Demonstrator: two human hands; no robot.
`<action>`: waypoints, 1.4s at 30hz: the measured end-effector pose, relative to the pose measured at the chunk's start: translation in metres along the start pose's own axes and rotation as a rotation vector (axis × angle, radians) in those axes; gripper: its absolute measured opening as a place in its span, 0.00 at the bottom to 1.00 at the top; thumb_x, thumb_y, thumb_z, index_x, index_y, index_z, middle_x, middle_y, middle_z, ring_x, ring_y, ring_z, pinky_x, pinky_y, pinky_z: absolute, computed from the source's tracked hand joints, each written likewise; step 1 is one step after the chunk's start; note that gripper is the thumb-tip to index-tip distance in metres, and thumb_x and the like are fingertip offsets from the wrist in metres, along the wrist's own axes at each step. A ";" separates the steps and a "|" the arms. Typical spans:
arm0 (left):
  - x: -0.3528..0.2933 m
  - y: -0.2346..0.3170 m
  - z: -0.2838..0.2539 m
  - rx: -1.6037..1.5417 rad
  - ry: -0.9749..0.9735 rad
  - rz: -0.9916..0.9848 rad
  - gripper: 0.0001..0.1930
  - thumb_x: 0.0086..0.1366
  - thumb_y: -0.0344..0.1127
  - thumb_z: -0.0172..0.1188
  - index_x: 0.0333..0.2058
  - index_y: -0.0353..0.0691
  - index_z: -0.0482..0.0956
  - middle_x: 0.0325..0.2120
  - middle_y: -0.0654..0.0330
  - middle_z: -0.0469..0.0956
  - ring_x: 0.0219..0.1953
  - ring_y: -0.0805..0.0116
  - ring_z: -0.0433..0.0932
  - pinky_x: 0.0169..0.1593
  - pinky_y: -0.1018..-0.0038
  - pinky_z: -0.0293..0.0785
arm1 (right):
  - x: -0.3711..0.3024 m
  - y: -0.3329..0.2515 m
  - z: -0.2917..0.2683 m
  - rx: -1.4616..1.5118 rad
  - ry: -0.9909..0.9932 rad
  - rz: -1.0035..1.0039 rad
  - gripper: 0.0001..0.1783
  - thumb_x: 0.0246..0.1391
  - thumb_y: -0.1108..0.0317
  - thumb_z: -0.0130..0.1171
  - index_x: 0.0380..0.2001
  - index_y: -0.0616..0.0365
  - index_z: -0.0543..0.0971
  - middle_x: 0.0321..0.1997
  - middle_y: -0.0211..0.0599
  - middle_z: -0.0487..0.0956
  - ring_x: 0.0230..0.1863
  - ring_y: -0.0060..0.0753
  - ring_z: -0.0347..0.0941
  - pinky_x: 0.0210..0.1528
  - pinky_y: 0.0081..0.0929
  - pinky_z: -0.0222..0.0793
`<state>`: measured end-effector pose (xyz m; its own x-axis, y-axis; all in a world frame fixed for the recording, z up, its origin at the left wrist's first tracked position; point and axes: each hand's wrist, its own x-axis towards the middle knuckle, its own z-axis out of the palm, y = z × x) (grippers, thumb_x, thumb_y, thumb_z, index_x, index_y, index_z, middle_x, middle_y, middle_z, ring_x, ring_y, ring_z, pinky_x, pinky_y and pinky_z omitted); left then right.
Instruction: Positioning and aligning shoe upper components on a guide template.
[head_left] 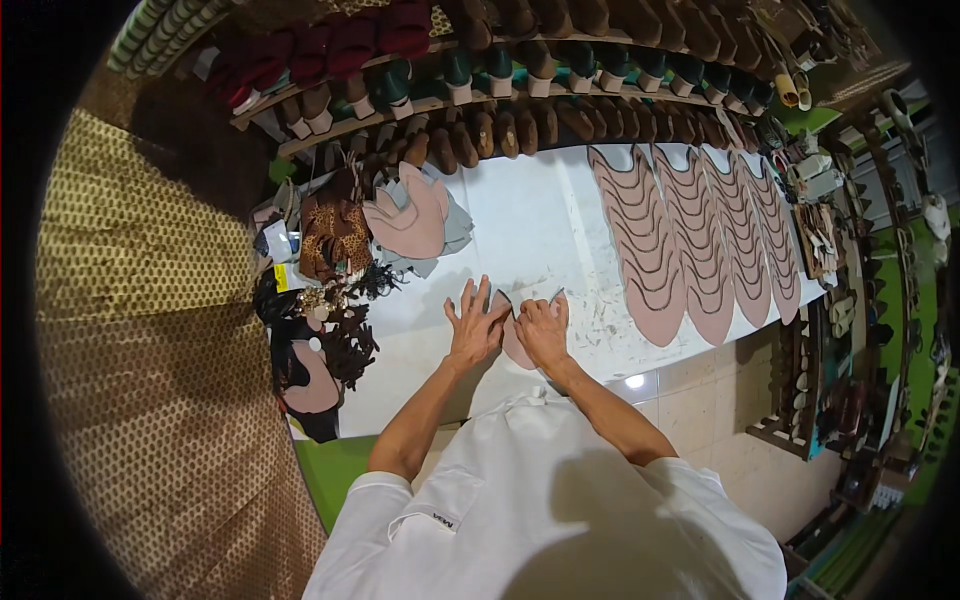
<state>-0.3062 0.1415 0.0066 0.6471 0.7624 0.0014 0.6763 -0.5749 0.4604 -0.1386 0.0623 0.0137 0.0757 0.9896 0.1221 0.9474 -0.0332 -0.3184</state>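
A pink shoe-upper piece (517,347) with a dark edge lies on the white tabletop in front of me, partly hidden under my hands. My left hand (474,326) is at its left edge. The thumb and forefinger close on the piece, while the other fingers stretch out over the table. From the other side my right hand (543,332) presses on the piece with bent fingers. A small grey tip shows by those fingers, too small to name. To the right, pink curved upper pieces (655,315) with dark edges lie overlapped in several long rows.
Pink and grey cut pieces (415,232) are stacked at the back left, beside leopard-print material (335,235) and dark tasselled strips (350,345). Shelves of shoes (500,85) line the far side. A patterned yellow-brown cloth (150,330) hangs left. More shoe racks (800,385) stand right.
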 end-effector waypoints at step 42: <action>0.008 -0.002 -0.008 -0.083 -0.052 0.035 0.21 0.64 0.39 0.62 0.55 0.65 0.85 0.78 0.49 0.47 0.78 0.39 0.44 0.66 0.23 0.37 | -0.017 0.012 -0.014 0.292 -0.068 0.198 0.10 0.56 0.62 0.69 0.41 0.48 0.89 0.61 0.32 0.76 0.68 0.39 0.65 0.73 0.66 0.38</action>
<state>-0.3055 0.1511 0.0129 0.6888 0.7245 -0.0260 0.6226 -0.5728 0.5332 -0.1240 0.0426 0.0210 0.2186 0.9754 -0.0283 0.7869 -0.1933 -0.5860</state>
